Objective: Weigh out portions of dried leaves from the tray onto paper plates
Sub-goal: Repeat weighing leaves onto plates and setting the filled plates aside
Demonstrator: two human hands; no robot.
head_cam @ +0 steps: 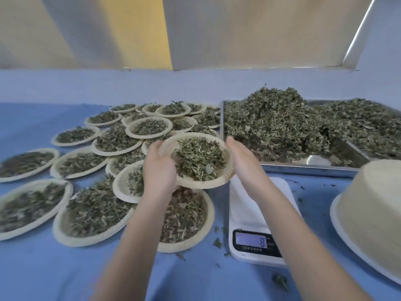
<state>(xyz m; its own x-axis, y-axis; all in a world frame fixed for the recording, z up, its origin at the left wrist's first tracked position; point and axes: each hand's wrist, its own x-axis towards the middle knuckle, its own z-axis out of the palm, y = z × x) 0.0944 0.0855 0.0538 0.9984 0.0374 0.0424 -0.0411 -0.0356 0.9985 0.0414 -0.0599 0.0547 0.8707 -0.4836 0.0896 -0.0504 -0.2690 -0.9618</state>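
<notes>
I held a filled paper plate [196,161] in the air between both hands, above the spread of plates already portioned on the left half of the table [32,268]. My left hand [159,168] cupped the plate's near-left rim, the fingers curled under it so that only the back of the hand showed; my right hand [240,161] lay against the right rim with the fingers fairly straight, steadying it more than gripping. The plate tilted a little toward me, its heap of dried leaves [199,158] piled toward the near side.

The scale [258,216] stood just to the right of the plate with its platform bare and a single blurred digit on the display [251,239], which I could not read with confidence. From that I judged the weighing of this portion done and the step in hand to be carrying the plate off to join the finished plates [95,211]. The tray [303,167], well stocked with leaves, stood behind the scale, and a stack of unused plates [373,211] sat at the right edge.

The next move called for finding a spot among plates that already overlapped one another, and lowering this one level so the loose heap did not slide off the tilted rim. After that a fresh plate from the stack would need to go on the scale.
</notes>
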